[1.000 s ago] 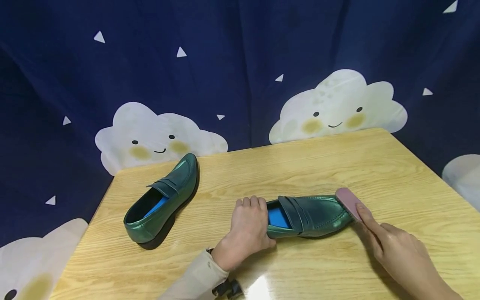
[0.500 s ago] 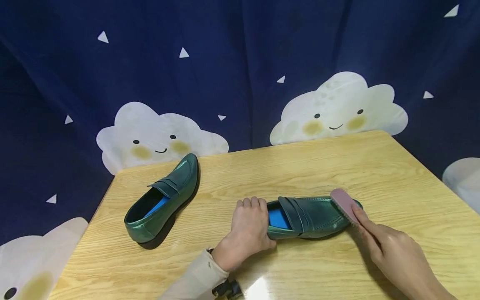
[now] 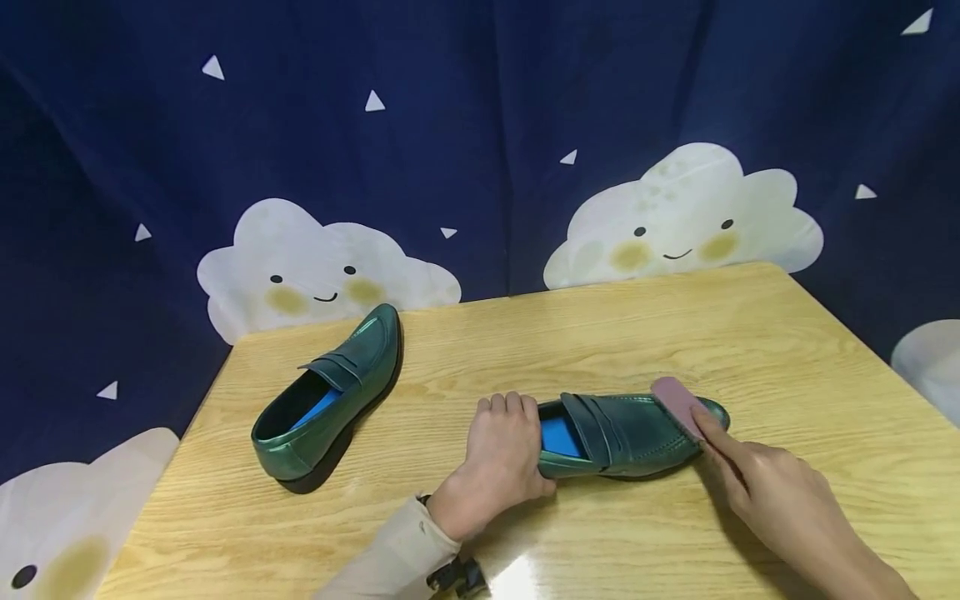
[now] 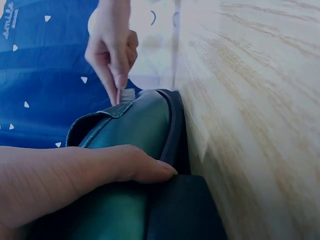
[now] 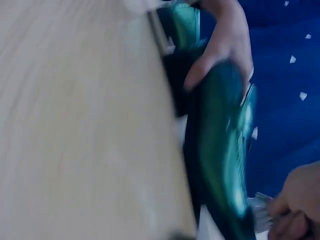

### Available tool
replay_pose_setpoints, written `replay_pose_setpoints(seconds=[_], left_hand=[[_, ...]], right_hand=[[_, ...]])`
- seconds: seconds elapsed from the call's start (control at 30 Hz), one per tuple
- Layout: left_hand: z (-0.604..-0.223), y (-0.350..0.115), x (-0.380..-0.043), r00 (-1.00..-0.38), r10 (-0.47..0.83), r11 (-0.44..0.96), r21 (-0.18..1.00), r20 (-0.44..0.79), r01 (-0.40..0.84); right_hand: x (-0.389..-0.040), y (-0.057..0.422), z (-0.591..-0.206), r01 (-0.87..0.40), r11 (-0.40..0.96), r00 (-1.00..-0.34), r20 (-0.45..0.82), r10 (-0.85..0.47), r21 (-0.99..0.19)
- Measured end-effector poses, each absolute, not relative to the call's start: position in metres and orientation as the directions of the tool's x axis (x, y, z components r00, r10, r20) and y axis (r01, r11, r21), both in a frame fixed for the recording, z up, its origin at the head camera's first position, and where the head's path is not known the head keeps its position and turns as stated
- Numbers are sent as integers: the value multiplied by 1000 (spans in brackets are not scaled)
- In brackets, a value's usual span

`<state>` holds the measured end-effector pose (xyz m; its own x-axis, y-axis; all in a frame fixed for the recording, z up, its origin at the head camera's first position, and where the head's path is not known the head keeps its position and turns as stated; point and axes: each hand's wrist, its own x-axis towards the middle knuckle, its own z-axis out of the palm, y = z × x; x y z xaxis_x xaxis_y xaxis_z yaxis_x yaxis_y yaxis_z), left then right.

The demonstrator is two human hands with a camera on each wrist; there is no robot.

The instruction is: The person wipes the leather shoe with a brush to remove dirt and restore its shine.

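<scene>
A dark green loafer (image 3: 637,433) with a blue insole lies on the wooden table, toe to the right. Its heel end is gripped by my left hand (image 3: 502,454), and in the left wrist view the thumb (image 4: 145,167) presses along the side by the sole. My right hand (image 3: 776,492) holds a pink-backed brush (image 3: 678,407) against the upper near the toe. Pale bristles (image 4: 127,95) touch the leather in the left wrist view. The matching loafer (image 3: 330,400) stands apart at the left, toe pointing away.
The wooden table (image 3: 465,358) reaches back to a dark blue curtain (image 3: 420,150) printed with clouds and triangles. A small black device (image 3: 459,577) sits at the left wrist, beside a beige sleeve (image 3: 397,550).
The brush in my right hand has slid left along the upper, away from the toe tip, which now shows. My left hand keeps its grip on the heel.
</scene>
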<state>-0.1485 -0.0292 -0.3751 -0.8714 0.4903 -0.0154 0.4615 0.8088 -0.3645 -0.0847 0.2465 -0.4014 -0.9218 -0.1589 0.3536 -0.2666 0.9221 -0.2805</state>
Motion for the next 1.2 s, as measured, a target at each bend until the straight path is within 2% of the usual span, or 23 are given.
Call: replay_pose_setpoints(seconds=[0.13, 0.2, 0.27, 0.33, 0.4, 0.5, 0.57, 0.63, 0.77, 0.83, 0.97, 1.1, 1.2], left_hand=[[-374, -30, -148, -876, 482, 809, -368, -30, 458], [-373, -29, -148, -877, 480, 811, -364, -34, 458], [-374, -29, -148, -879, 475, 813, -362, -37, 455], [-375, -30, -148, -879, 476, 814, -361, -37, 456], [-375, -31, -148, -872, 487, 807, -358, -48, 470], [-373, -34, -152, -835, 543, 772, -341, -87, 537], [-369, -38, -155, -804, 583, 747, -310, -118, 588], [-365, -42, -159, -775, 616, 727, -276, -143, 629], [-358, -47, -162, -744, 646, 711, -221, -171, 668], [-357, -47, -161, -738, 651, 706, -218, -176, 674], [-355, -45, -160, -747, 639, 714, -219, -182, 665], [-355, -46, -160, -752, 635, 725, -201, -175, 659], [-355, -46, -159, -760, 626, 736, -193, -174, 649]], right_hand=[[-95, 236, -394, -401, 777, -911, 305, -279, -485], [-103, 232, -388, -410, 713, -910, 303, -282, -569], [-114, 228, -383, -390, 704, -920, 278, -275, -594], [-123, 222, -380, -384, 712, -923, 253, -290, -588], [-127, 214, -381, -457, 687, -890, 274, -366, -566], [-124, 205, -383, -623, 589, -779, 334, -531, -515], [-120, 203, -383, -694, 533, -716, 392, -577, -484], [-118, 205, -382, -698, 566, -716, 429, -551, -439], [-114, 212, -387, -607, 699, -782, 438, -443, -378], [-109, 216, -393, -611, 720, -775, 434, -460, -329], [-96, 222, -401, -717, 613, -692, 445, -569, -332], [-92, 230, -400, -796, 447, -602, 456, -656, -409], [-97, 231, -394, -769, 474, -638, 469, -610, -430]])
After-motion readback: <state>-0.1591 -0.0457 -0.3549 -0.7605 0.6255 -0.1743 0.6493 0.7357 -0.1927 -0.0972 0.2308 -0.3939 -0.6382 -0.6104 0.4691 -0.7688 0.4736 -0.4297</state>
